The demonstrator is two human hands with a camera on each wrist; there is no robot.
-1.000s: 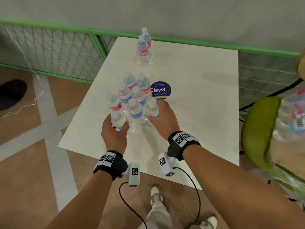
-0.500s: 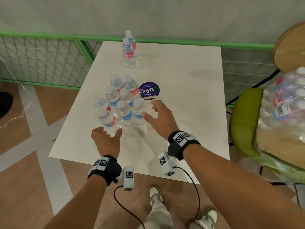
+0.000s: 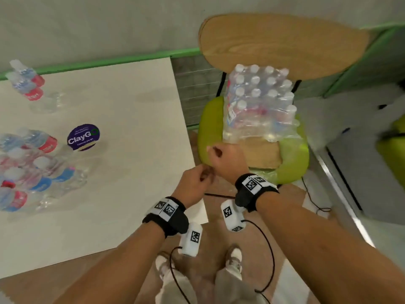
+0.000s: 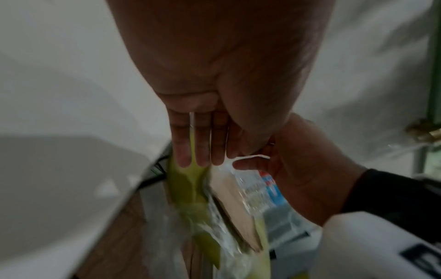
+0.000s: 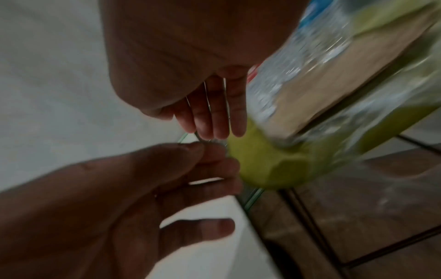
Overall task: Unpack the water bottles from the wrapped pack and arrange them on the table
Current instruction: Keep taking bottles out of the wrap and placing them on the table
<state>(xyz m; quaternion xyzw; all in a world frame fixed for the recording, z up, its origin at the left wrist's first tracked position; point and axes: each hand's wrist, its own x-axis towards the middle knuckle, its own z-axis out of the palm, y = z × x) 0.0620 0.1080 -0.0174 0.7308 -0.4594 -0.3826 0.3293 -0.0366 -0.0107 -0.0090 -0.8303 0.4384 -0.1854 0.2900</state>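
Both hands have left the bottle cluster [image 3: 28,167] on the tabletop [image 3: 122,119]. Left hand [image 3: 194,186] and right hand [image 3: 226,161] hang empty, grip relaxed, at 3 o'clock of it. Farther, the wrapped pack [image 3: 260,106] sits on the chair [image 3: 293,154].

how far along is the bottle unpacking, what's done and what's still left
Done: a cluster of loose bottles stands on the white table, with two more bottles at its far edge. In hand: nothing; the left hand and right hand are empty, between the table and the chair. Left: the wrapped pack on the chair seat holds many bottles in its plastic, so much remains.
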